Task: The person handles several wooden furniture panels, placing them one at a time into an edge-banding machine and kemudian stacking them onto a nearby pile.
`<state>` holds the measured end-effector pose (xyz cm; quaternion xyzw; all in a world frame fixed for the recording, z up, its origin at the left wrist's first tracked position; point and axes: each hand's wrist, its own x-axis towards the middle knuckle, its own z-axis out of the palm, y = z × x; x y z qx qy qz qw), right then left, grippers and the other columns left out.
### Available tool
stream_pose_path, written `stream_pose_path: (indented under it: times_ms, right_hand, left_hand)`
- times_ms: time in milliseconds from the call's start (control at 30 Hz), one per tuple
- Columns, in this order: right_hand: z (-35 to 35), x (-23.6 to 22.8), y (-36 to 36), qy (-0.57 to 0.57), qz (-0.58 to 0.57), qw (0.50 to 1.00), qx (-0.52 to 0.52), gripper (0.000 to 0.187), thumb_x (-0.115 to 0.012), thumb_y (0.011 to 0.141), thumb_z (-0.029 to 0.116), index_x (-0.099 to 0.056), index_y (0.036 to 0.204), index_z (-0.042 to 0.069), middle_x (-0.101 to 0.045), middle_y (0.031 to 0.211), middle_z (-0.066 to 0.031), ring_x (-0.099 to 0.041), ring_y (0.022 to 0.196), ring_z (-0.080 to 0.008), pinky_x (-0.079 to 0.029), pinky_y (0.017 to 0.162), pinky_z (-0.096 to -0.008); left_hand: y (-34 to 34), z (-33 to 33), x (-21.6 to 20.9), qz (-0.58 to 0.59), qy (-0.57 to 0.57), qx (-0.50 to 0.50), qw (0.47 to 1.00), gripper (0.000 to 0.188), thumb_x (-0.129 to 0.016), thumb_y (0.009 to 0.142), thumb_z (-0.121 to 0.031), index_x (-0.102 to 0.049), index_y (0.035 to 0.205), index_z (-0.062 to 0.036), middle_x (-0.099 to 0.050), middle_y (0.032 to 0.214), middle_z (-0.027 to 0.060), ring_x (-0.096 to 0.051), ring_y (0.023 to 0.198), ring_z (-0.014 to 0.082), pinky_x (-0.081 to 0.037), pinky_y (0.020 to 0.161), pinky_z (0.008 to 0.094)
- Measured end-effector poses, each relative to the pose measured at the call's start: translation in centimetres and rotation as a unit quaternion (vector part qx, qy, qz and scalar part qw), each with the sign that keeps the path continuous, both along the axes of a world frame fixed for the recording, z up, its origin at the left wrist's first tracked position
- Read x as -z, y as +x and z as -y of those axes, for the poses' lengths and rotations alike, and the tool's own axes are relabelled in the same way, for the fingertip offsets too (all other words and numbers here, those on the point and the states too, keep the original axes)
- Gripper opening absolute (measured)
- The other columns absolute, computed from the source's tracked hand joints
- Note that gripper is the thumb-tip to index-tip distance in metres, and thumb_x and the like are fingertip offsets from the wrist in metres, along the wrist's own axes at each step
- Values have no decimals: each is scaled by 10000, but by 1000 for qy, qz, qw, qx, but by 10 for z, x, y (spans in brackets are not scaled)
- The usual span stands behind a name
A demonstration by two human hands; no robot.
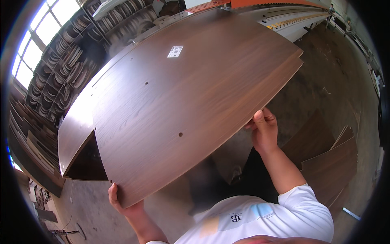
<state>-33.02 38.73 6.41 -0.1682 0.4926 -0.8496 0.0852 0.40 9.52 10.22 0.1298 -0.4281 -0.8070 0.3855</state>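
Note:
A large brown wood-grain panel spans the middle of the head view, tilted, with a white label and several small drilled holes in its face. My left hand grips its near left corner, thumb on the face and the other fingers mostly hidden beneath. Farther right, my right hand pinches the long near edge, its thumb on top. Beneath the panel's left end, another surface with a shiny top and a dark board on it shows; how far the two touch cannot be made out.
Racks of coiled edge strips line the back left. Boards lean at the far left. An orange and white machine stands behind the panel. Dark board pieces lie on the floor at the right.

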Motion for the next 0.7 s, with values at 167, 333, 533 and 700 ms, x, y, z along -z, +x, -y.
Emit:
stream_pose_path:
  times_ms: [167, 333, 533, 700]
  right_hand:
    - [-8, 6, -17, -29, -2, 999, 44, 361, -706, 993, 425, -720, 1077, 74, -714, 964, -8, -629, 831, -100, -482, 721, -251]
    - [-32, 0, -62, -21, 36, 995, 88, 332, -669, 1020, 405, -716, 1050, 78, -698, 918, -10, -619, 798, -118, -490, 729, -279]
    - [-67, 12, -86, 158, -53, 966, 195, 303, -628, 1052, 343, -713, 1020, 54, -692, 937, -17, -613, 820, -121, -497, 769, -272]
    - [-135, 84, -51, 455, -133, 846, 244, 360, -680, 957, 410, -737, 1200, 151, -751, 1092, -122, -709, 1018, -290, -548, 908, -389]
  left_hand:
    - [-24, -17, 1, 16, -19, -1, 1000, 290, -534, 1030, -345, -709, 1158, -152, -673, 1287, 14, -583, 1235, 180, -458, 1059, 422]
    - [-75, -49, -5, -14, 34, 41, 998, 296, -563, 1024, -317, -692, 1190, -109, -657, 1295, 36, -575, 1238, 199, -439, 1063, 423]
    - [-138, -83, -6, 4, 57, 13, 998, 304, -614, 997, -306, -677, 1161, -58, -648, 1253, 69, -590, 1202, 226, -444, 1049, 450]
    - [-167, -100, -13, 32, 17, 77, 996, 597, -569, 1050, -414, -445, 1457, 4, -587, 1318, 191, -624, 1187, 316, -573, 957, 451]
